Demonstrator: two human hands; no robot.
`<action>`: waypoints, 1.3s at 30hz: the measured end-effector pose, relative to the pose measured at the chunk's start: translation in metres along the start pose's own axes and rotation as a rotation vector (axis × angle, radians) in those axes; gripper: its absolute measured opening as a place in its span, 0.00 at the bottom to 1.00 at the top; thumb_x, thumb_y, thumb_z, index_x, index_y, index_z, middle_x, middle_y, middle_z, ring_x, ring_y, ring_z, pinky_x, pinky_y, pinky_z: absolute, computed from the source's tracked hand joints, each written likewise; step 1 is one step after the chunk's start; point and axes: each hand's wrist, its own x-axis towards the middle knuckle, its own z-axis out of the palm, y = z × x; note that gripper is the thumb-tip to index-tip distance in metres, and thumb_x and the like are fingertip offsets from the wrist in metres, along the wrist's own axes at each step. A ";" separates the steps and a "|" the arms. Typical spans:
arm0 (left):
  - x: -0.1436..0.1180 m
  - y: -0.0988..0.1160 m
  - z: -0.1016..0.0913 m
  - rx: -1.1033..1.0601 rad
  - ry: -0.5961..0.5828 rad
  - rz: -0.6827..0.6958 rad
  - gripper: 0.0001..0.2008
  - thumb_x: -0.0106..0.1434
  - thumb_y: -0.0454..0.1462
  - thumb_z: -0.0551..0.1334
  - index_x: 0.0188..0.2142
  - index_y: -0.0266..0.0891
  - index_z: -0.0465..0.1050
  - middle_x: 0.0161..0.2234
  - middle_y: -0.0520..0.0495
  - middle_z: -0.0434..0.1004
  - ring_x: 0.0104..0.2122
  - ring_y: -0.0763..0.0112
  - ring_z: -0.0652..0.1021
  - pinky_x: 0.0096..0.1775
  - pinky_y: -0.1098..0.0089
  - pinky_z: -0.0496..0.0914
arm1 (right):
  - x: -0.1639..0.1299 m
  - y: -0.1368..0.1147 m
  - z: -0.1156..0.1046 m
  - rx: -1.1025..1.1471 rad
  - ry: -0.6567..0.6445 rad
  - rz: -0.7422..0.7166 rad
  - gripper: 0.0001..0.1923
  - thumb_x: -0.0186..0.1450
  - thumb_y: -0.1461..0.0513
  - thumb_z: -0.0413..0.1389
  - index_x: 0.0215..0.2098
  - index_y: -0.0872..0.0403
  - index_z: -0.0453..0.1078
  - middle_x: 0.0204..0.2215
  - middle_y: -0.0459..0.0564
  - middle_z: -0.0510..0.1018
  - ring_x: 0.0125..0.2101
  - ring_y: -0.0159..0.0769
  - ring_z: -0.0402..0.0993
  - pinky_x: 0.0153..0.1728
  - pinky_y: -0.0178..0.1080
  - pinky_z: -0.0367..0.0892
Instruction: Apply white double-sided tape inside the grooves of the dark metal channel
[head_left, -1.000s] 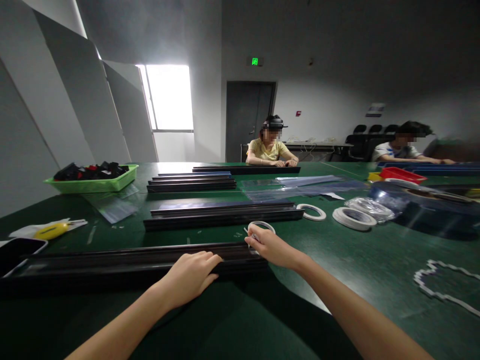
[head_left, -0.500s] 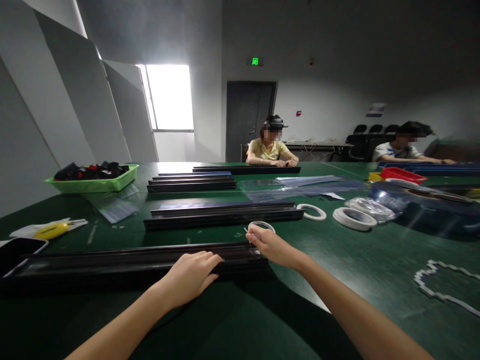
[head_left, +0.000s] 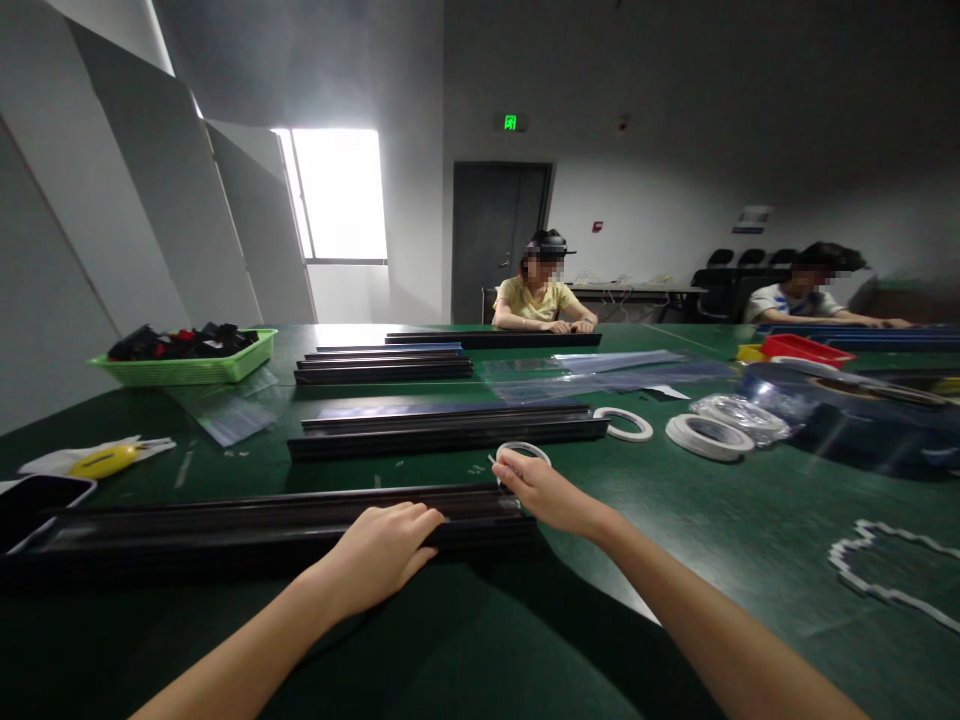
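Note:
A long black channelled profile (head_left: 247, 545) lies across the green table (head_left: 600, 640) close in front of me. My left hand (head_left: 386, 555) is closed over its near edge, with the fingers on top and the thumb at the front side. At the profile's right end, my right hand (head_left: 536, 485) is closed in a pinch on a narrow white roll of tape (head_left: 536, 449). The roll's ring shows behind my fingers, and a small pale tip pokes out at the fingertips. How the tape meets the profile is hidden by the hand.
Further black profiles (head_left: 450, 435) lie beyond. White tape rolls (head_left: 709, 438) and a large blue-film roll (head_left: 877, 420) are at right. A green basket (head_left: 187, 372), a yellow cutter (head_left: 105, 460) and a black tray (head_left: 45, 500) stand left. Two people (head_left: 536, 300) sit across the table.

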 end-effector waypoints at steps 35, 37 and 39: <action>0.000 0.001 -0.003 -0.006 -0.012 -0.014 0.13 0.65 0.41 0.52 0.48 0.44 0.64 0.43 0.46 0.74 0.43 0.63 0.75 0.43 0.66 0.68 | 0.000 -0.008 -0.013 -0.061 0.360 -0.002 0.10 0.58 0.70 0.43 0.30 0.53 0.63 0.33 0.47 0.67 0.29 0.30 0.63 0.32 0.34 0.58; 0.000 0.001 -0.003 -0.010 -0.010 -0.010 0.13 0.65 0.41 0.52 0.49 0.44 0.64 0.44 0.46 0.74 0.43 0.63 0.75 0.43 0.66 0.68 | -0.001 -0.010 -0.015 -0.143 0.342 0.003 0.10 0.58 0.70 0.43 0.29 0.53 0.64 0.36 0.48 0.66 0.29 0.30 0.62 0.30 0.34 0.58; 0.000 0.001 -0.003 -0.007 -0.008 -0.008 0.14 0.65 0.41 0.52 0.49 0.44 0.64 0.44 0.46 0.74 0.44 0.63 0.75 0.43 0.65 0.68 | -0.002 -0.012 -0.015 -0.228 0.306 0.027 0.08 0.58 0.68 0.45 0.28 0.53 0.65 0.35 0.48 0.66 0.28 0.30 0.62 0.30 0.34 0.57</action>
